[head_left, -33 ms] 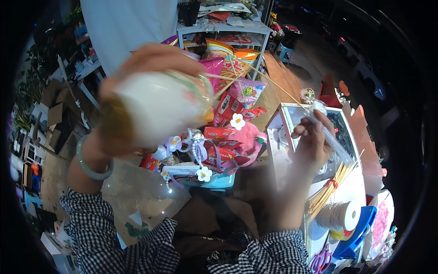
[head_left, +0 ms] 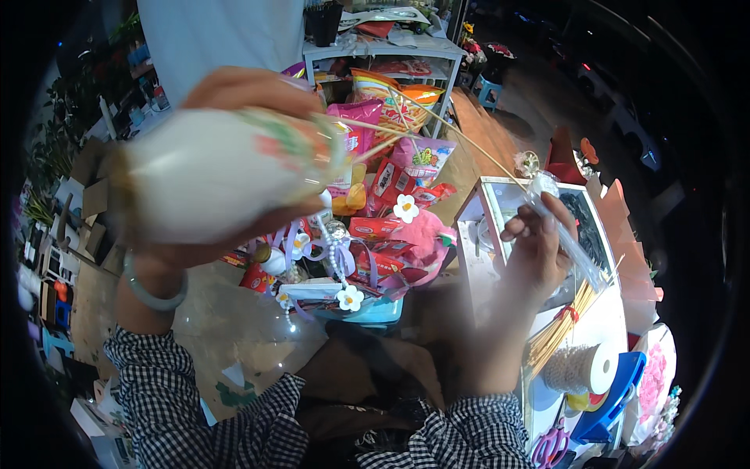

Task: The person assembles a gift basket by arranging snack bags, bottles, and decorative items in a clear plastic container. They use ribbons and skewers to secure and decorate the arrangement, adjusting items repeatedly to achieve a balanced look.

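My left hand [head_left: 246,90] is wrapped round a white bottle [head_left: 211,180] with a gold lid and a red and green print, held sideways and slightly blurred. Thin wooden sticks [head_left: 375,125] stick out from its right end. On the right, the fingers of my right hand [head_left: 544,242] are closed on a strip of clear plastic [head_left: 574,246], perhaps tape. A long wooden stick [head_left: 476,147] runs from beside the sticks towards the top of that plastic. Under the bottle stands a bundle of red snack packets [head_left: 375,227] with white flowers and a pink plush toy [head_left: 422,246].
On the white display table [head_left: 539,344] to my right lie a tied bundle of wooden sticks [head_left: 561,324], a spool of beads [head_left: 578,369], a blue tape dispenser [head_left: 611,399] and purple scissors [head_left: 551,445]. Bagged snacks [head_left: 391,86] stand behind, before a grey shelf [head_left: 383,51].
The white bottle has shifted a little to the left with my left hand and shows more of its side. My right hand has barely moved.
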Available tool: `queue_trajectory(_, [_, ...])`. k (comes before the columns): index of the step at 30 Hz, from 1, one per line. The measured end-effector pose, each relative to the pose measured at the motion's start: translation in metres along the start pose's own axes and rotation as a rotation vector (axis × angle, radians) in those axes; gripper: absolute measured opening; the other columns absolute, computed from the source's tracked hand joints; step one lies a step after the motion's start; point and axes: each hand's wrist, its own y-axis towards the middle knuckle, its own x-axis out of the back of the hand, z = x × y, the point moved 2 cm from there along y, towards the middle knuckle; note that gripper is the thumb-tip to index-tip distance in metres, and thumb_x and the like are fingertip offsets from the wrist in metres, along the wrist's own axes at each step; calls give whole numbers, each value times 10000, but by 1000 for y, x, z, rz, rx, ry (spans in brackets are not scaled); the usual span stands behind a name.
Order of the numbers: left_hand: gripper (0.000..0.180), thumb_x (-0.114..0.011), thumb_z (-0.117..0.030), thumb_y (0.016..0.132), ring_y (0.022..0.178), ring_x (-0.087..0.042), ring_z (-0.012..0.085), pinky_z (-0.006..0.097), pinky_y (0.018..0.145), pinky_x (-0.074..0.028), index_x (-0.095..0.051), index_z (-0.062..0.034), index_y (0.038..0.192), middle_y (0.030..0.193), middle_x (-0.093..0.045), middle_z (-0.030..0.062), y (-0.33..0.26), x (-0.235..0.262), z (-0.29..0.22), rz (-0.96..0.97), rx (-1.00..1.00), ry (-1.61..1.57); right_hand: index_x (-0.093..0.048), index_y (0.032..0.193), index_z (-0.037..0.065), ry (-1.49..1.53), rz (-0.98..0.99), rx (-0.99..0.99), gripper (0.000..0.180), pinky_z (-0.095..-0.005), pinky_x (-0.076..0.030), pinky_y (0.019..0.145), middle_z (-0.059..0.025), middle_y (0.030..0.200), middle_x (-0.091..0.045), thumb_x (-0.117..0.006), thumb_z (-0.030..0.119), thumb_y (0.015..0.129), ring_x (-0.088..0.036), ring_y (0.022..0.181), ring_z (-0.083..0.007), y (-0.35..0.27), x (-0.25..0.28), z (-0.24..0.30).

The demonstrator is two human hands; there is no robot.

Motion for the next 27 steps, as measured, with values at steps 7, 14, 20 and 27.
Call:
queue_trajectory(7, [848, -763, -548, 671, 1010, -597, 225, 320, 851, -514, -450, 31, 1206, 1126, -569, 162, -18, 48, -28, -418, 573, -497, -608, 1021, -68, -747, 259, 472, 262, -287, -544, 632, -191, 912, -653, -664, -64, 765, -669, 701, -243, -48, -46, 39])
queue_trajectory(14, [720, -771, -457, 684, 958, -575, 216, 331, 802, -512, -477, 29, 1126, 1054, -529, 136, -10, 62, -75, -476, 516, -627, -618, 980, -25, -1144, 181, 648, 220, -324, -497, 563, -128, 820, -627, -684, -21, 770, -610, 657, -251, -44, -58, 52])
queue_trajectory(20, [640, -756, -377, 685, 900, -584, 207, 325, 771, -514, -493, 30, 1104, 1017, -542, 138, -37, 104, -105, -413, 553, -690, -607, 857, -28, -459, -65, 135, 188, -185, -397, 449, -42, 648, -569, -587, 147, 919, -515, 500, -67, -36, -20, 90])
queue_trajectory(27, [543, -767, -83, 648, 915, -621, 179, 323, 812, -506, -519, 0, 1124, 1016, -615, 107, -105, 87, -131, -56, 908, -1197, -579, 770, 36, 72, -130, -241, 257, -187, -340, 368, -22, 597, -526, -620, 254, 899, -456, 412, -79, -9, -5, 98])
